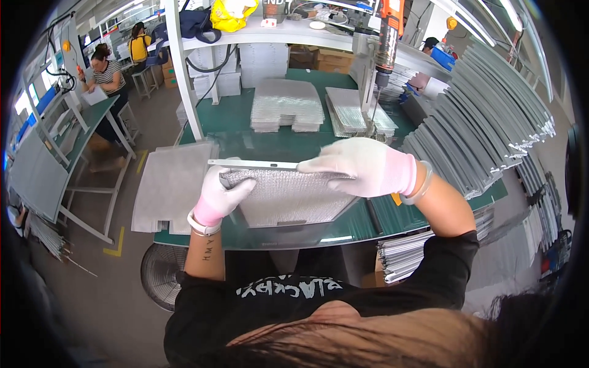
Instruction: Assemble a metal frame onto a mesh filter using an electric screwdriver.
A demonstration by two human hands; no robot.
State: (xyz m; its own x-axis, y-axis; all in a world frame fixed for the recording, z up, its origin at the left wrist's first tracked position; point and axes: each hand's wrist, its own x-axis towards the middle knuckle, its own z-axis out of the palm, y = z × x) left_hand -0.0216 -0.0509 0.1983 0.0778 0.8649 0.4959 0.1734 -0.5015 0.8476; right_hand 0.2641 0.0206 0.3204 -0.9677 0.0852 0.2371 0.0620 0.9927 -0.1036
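Observation:
A silvery quilted foil panel stands tilted over the green table, with a thin pale metal strip running along its upper edge. My left hand, in a white glove with a pink cuff, grips the panel's left upper corner, thumb on the near face. At the right end my gloved right hand is closed around the upper edge, its fingers along the strip. The panel's far face is hidden. Beyond the right hand an orange and black power screwdriver hangs with its bit pointing down.
Pale grey sheets overhang the table's left edge. Foil panels and another stack lie at the back. Tall leaning grey panels crowd the right. A floor fan stands below left. A person works at another bench.

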